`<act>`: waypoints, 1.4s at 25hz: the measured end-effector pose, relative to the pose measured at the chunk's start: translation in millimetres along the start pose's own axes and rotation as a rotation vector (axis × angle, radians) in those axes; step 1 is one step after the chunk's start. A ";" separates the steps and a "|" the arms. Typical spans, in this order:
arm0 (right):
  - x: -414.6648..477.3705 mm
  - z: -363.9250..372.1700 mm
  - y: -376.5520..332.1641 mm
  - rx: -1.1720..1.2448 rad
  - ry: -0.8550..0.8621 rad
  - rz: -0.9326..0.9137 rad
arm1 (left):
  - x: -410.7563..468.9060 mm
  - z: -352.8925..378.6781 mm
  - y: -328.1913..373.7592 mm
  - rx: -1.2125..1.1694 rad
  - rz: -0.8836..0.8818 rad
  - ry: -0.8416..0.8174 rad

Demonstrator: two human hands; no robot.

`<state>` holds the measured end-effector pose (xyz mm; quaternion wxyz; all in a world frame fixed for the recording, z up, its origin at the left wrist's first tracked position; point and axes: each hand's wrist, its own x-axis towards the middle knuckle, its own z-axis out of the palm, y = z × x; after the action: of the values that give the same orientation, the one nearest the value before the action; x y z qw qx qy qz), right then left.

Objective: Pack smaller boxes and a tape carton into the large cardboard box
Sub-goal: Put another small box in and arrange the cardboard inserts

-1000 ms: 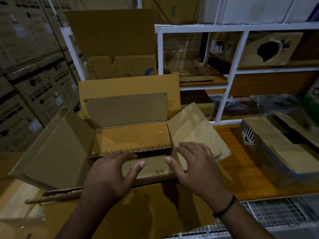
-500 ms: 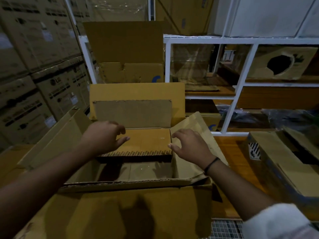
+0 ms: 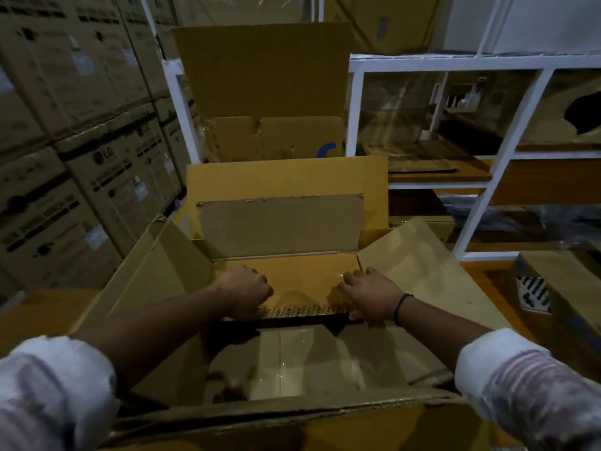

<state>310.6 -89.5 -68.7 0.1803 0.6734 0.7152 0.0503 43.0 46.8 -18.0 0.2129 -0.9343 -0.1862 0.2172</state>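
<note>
Gripping the smaller box along its near edge, both hands are closed on it. The left hand has its fingers curled over the near-left corner. The right hand lies over the near-right corner with the thumb down at the front edge. The hands are well apart, one at each end. A dark band sits on the right wrist.

The smaller box is inside the large cardboard box, against its far wall, with its lid flap standing upright. A dark gap shows under its near edge, so I cannot tell whether it rests on the floor of the large box or is held raised. Nearer the person, the floor of the large box is bare, with a taped seam glinting. All four outer flaps are open.

Judgement: the step in hand is seating a smaller box at the back of the large one, so the task appears to be at an early stage. The next move calls for setting it square and flat and letting go. The lid flap should then be folded down so that other items can sit beside or on it.

No tape carton can be identified. To the right, a wooden counter carries another box. Printed cartons are stacked to the left.
</note>
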 end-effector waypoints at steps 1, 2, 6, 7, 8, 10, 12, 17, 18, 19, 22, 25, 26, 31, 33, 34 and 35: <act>8.0 1.2 -2.0 -0.013 -0.015 -0.008 | 7.9 8.3 -2.7 -0.022 0.017 -0.011; 13.3 3.1 -5.5 -0.030 -0.024 -0.011 | 14.8 16.2 -4.0 -0.037 0.031 -0.018; 27.5 10.6 -21.8 -0.084 -0.035 -0.073 | 32.0 29.2 -3.1 -0.046 0.104 -0.002; 30.3 12.5 -24.6 -0.097 -0.040 -0.089 | 34.6 33.1 -2.4 -0.041 0.115 0.009; 32.8 13.7 -25.1 -0.112 -0.031 -0.099 | 37.2 36.7 -1.9 -0.040 0.121 0.021; 39.5 11.6 -22.1 -0.129 -0.012 -0.100 | 41.0 42.2 -2.7 -0.050 0.124 0.039; 43.8 9.7 -18.1 -0.127 0.001 -0.101 | 42.3 45.7 -4.7 -0.055 0.129 0.026; 44.5 12.2 -8.2 -0.035 0.023 -0.144 | 45.9 52.1 -14.6 -0.105 0.113 -0.011; 44.2 15.2 -9.4 -0.019 0.005 -0.154 | 46.6 53.5 -14.1 -0.108 0.112 -0.033; 44.0 19.3 -11.8 -0.022 -0.023 -0.169 | 47.3 56.0 -11.6 -0.103 0.120 -0.054; 44.4 26.3 -13.4 -0.088 -0.036 -0.213 | 46.9 55.4 -8.4 -0.047 0.151 -0.051; 47.1 20.7 -2.2 -0.084 -0.019 -0.215 | 40.6 51.5 -14.5 -0.066 0.141 0.030; 47.2 17.9 1.6 -0.066 -0.001 -0.218 | 38.1 51.8 -18.4 -0.096 0.125 0.056; 44.8 -13.1 24.0 -0.006 0.141 -0.230 | 25.8 44.5 -46.0 -0.215 0.085 0.315; 46.7 -31.5 40.4 0.052 0.244 -0.189 | 22.7 36.4 -57.3 -0.243 0.036 0.477; 50.5 -39.5 49.0 0.067 0.278 -0.150 | 23.3 33.0 -61.7 -0.233 0.020 0.569; 55.8 -46.3 57.2 0.064 0.318 -0.102 | 25.3 30.1 -65.4 -0.207 0.012 0.648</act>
<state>348.0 -21.9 -18.3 0.0457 0.6252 0.7692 0.1243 32.9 122.4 -19.4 0.1638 -0.9724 -0.1244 -0.1100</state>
